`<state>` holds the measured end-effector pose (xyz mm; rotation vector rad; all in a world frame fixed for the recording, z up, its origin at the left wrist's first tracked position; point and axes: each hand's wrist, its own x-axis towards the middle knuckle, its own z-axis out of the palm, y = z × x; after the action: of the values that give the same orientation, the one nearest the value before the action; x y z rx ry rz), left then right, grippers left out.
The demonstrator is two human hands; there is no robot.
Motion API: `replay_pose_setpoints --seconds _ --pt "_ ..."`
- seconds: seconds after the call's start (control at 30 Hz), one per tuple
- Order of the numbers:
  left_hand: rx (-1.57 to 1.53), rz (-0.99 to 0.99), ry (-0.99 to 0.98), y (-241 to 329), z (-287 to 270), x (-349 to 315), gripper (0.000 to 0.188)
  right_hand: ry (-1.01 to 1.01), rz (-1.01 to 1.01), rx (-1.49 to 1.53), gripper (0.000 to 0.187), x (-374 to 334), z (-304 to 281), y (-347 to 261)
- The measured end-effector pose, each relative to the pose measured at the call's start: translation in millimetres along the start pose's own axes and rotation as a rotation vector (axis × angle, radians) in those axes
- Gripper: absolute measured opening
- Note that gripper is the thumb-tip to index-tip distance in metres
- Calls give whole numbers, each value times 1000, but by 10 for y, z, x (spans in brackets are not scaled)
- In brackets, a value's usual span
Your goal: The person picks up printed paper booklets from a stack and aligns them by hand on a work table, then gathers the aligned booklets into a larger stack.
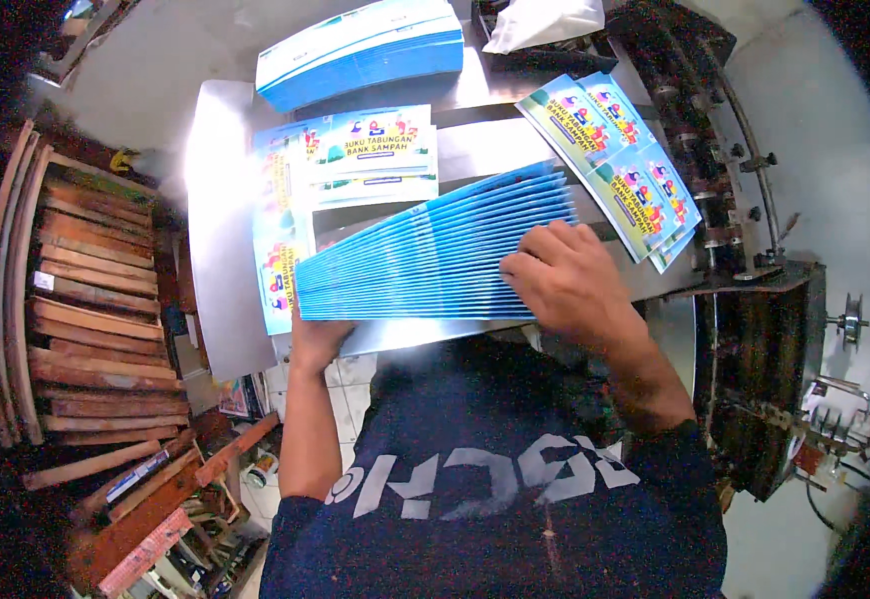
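Note:
A thick stack of blue-edged booklets (425, 260) is fanned out in front of me, its edges close together on the left and spread apart towards the right. My left hand (321, 341) grips the near left corner of the stack; its fingers are mostly hidden under and behind the booklets. At the right end, my right hand (567, 280) is closed, with curled fingers and thumb pinching the fanned edges. Just beyond the fan lie booklets with colourful printed covers (373, 140), partly covered by it.
A tall stack of blue-and-white booklets (360, 55) stands at the far side of the metal table (225, 220). More colourful booklets (615, 165) overlap at the right, beside dark machinery (710, 150). A black tray (545, 60) holds something white. Wooden slats (105, 299) stand at left.

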<state>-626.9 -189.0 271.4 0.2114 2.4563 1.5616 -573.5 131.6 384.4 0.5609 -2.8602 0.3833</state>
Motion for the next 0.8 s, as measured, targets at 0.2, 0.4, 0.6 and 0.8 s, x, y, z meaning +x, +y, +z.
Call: replay_pose_setpoints --seconds 0.2,0.4,0.6,0.8 --pt "-77 -39 -10 -71 5 -3 76 -80 0 54 7 40 49 38" --pt "-73 22 -19 -18 7 -5 71 -141 40 69 9 106 16 23" --pt "62 84 -13 -173 11 23 70 -151 28 38 8 150 -19 45" --pt "-13 39 -34 -231 26 29 65 -227 91 22 11 199 16 54"
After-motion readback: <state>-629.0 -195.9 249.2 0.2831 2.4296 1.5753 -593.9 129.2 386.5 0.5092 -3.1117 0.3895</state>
